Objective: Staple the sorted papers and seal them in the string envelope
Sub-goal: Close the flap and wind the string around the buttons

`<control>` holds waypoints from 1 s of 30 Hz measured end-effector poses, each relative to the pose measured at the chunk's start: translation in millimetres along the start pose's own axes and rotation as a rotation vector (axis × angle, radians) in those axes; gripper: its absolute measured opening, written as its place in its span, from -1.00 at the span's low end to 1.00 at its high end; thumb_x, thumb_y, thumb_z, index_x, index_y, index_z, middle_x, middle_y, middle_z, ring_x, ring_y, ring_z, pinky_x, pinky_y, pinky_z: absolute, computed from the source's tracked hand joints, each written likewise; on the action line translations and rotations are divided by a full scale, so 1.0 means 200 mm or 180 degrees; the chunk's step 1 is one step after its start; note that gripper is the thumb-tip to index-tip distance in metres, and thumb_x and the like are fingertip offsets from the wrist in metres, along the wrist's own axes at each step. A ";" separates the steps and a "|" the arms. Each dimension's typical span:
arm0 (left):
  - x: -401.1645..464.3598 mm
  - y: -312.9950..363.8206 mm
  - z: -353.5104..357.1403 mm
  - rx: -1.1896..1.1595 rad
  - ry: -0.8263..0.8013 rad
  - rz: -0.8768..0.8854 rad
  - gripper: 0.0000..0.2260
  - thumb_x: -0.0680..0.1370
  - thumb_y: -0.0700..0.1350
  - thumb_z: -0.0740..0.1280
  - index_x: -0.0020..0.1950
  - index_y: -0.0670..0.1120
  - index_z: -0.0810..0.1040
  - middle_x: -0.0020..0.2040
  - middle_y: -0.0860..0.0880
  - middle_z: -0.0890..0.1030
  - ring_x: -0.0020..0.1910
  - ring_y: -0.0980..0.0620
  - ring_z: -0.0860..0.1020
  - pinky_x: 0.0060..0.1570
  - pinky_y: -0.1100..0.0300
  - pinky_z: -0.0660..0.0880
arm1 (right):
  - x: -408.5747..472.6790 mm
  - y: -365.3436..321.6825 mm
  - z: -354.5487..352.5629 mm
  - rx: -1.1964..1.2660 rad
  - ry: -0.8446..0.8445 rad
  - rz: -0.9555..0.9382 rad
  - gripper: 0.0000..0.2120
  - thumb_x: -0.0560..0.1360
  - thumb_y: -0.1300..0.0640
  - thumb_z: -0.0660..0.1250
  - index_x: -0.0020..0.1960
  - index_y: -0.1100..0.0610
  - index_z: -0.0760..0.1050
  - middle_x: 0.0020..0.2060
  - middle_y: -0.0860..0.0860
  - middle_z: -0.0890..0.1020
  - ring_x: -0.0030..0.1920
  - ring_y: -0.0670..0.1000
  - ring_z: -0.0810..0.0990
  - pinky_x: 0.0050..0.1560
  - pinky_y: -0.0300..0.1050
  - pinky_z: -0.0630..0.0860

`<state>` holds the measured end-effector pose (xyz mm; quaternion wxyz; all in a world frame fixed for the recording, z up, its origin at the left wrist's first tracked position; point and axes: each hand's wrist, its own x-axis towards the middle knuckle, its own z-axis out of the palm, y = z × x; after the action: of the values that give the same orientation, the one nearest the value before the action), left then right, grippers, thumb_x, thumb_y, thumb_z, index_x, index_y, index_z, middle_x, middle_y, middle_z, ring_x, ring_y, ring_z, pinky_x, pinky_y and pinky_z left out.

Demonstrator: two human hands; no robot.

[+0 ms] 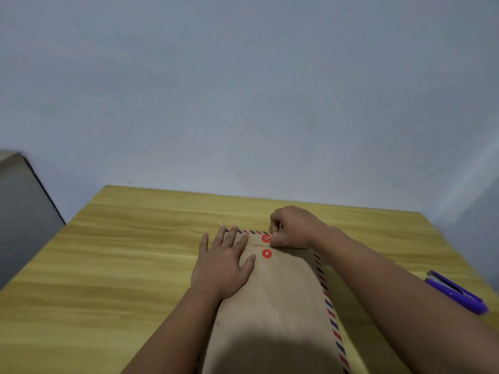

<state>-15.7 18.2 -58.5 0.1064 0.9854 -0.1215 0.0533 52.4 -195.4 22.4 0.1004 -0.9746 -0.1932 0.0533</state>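
Observation:
A brown string envelope (280, 298) with a red and blue striped border lies lengthwise on the wooden table (121, 252), its flap folded down at the far end. Two red button discs sit near that end: the upper disc (266, 238) on the flap and the lower disc (267, 254) on the body. My left hand (224, 263) lies flat with fingers spread on the envelope's left side. My right hand (293, 228) is pinched beside the upper disc, holding the thin white string (244, 230). The papers are not visible.
A purple stapler (456, 291) lies near the table's right edge, beside my right forearm. A grey wall rises behind the table's far edge. A grey cabinet (24, 209) stands to the left of the table.

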 end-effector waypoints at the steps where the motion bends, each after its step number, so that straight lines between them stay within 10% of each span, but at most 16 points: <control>1: 0.00 0.00 0.00 0.0001 -0.0004 -0.0003 -0.39 0.62 0.34 -0.06 0.64 0.16 0.14 0.69 0.05 0.05 0.67 -0.01 -0.09 0.59 -0.21 -0.15 | -0.02 0.00 0.00 0.0399 0.0088 0.0129 -0.85 0.36 -0.01 0.46 -0.22 0.06 0.58 -0.23 -0.09 0.65 -0.16 -0.01 0.62 -0.20 -0.04 0.56; 7: 0.00 0.00 0.00 -0.0032 -0.0001 -0.0015 -0.39 0.62 0.34 -0.05 0.64 0.16 0.14 0.68 0.05 0.06 0.67 0.00 -0.08 0.59 -0.21 -0.14 | -0.03 0.04 0.02 0.1846 0.0492 0.0432 -0.95 0.37 0.24 0.46 -0.24 0.20 0.60 -0.31 0.10 0.71 -0.38 -0.15 0.54 -0.25 -0.11 0.47; 14: 0.00 0.01 0.00 -0.0069 0.0042 -0.0008 -0.40 0.62 0.34 -0.03 0.63 0.17 0.17 0.68 0.05 0.09 0.67 0.00 -0.05 0.59 -0.21 -0.13 | -0.05 0.07 0.00 -0.0202 -0.0269 -0.0102 -0.78 0.51 0.06 0.41 0.11 0.02 0.72 -0.03 -0.07 0.73 0.00 -0.01 0.66 0.00 -0.08 0.62; 21: 0.00 0.00 0.02 -0.0115 0.0115 0.0032 -0.39 0.61 0.34 -0.03 0.62 0.16 0.22 0.67 0.04 0.13 0.66 -0.02 -0.01 0.59 -0.22 -0.10 | 0.00 -0.05 -0.03 -0.1700 -0.0404 -0.0600 -0.82 0.56 0.11 0.26 -0.07 0.11 0.63 -0.20 0.03 0.64 -0.17 0.13 0.61 -0.21 -0.05 0.56; 30: 0.01 -0.01 0.02 -0.0070 0.0091 0.0025 -0.40 0.61 0.34 -0.03 0.62 0.16 0.21 0.68 0.04 0.12 0.67 -0.02 -0.02 0.59 -0.22 -0.11 | 0.01 -0.07 -0.01 -0.1378 -0.0582 -0.0447 -0.81 0.48 -0.02 0.35 -0.08 0.11 0.51 -0.18 0.01 0.57 -0.17 0.11 0.53 -0.28 -0.07 0.39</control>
<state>-14.0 18.1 -62.3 0.1187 0.9829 -0.1244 0.0664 50.6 -182.7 26.7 -0.1252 -0.9487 -0.2756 0.0914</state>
